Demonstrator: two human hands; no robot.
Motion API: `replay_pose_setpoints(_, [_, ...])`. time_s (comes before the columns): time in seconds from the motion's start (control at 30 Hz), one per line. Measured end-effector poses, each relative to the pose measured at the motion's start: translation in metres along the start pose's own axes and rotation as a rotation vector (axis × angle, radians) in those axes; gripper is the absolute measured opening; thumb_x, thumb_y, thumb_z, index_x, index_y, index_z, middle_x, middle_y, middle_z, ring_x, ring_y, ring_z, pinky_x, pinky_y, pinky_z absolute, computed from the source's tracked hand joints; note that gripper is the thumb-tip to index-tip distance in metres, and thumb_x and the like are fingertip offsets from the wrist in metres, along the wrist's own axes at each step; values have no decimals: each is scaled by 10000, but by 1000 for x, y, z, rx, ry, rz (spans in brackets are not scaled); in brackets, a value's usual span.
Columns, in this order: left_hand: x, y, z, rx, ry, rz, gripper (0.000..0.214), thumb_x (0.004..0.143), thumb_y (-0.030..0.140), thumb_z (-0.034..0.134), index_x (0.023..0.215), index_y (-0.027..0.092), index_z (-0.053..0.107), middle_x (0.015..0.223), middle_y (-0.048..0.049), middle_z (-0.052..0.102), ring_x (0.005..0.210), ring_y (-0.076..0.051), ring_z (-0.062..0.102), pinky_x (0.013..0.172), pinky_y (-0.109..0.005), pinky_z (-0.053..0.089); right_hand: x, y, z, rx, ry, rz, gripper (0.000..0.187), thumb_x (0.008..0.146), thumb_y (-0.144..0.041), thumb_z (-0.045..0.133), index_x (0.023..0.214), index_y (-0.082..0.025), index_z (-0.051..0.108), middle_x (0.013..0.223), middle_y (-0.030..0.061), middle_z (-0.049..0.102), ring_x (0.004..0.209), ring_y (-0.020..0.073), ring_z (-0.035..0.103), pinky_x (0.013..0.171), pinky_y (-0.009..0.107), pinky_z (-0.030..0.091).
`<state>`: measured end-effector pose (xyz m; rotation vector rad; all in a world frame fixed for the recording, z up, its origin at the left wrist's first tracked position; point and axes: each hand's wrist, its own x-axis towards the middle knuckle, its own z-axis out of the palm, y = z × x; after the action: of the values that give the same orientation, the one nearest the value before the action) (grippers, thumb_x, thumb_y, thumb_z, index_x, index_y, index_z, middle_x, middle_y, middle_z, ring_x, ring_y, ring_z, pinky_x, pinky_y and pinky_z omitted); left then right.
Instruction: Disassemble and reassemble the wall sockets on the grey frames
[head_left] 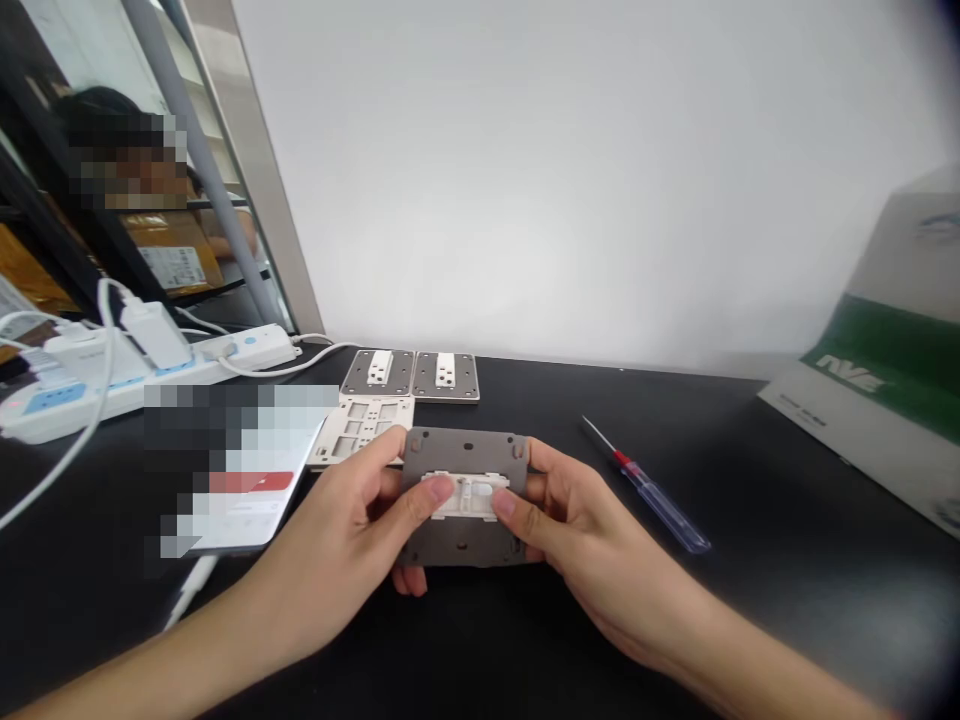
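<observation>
Both my hands hold one grey switch plate (463, 455) with a white insert (466, 495) at its middle, just above the black table. My left hand (360, 530) grips its left side, thumb pressed on the white insert. My right hand (570, 525) grips the right side, its thumb also on the insert. Two more grey plates (379, 372) (446, 376) with white centres lie flat farther back, and a white frame (358, 428) lies in front of them.
A screwdriver (651, 487) with a red and clear handle lies to the right. A phone (240, 480) lies at left, near a white power strip (112, 375) with cables. A green and white box (885, 400) stands at far right. Another person sits behind glass at the upper left.
</observation>
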<state>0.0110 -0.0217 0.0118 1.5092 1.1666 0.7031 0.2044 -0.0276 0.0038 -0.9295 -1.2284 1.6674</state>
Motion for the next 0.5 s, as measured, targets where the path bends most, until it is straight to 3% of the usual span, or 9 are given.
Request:
replay_pose_setpoints(0.2, [-1,-1,3,-43,-14,-17,292,897,492,550,1024,244,462,810,24,690,504,-125,622,514,-244,534,-1,2,4,-6,34,-28,286,840,-326,692,1066,-183,590,889,24,710,740,139,653,646,238,490])
replay_pose_setpoints(0.5, [2,-1,2,-40,6,-27,284,902,485,534,978,215,495,693,22,661,502,-141,618,513,-247,509,0,6,4,-5,66,-11,351,829,-440,682,1060,-190,598,879,38,710,736,166,670,657,287,528])
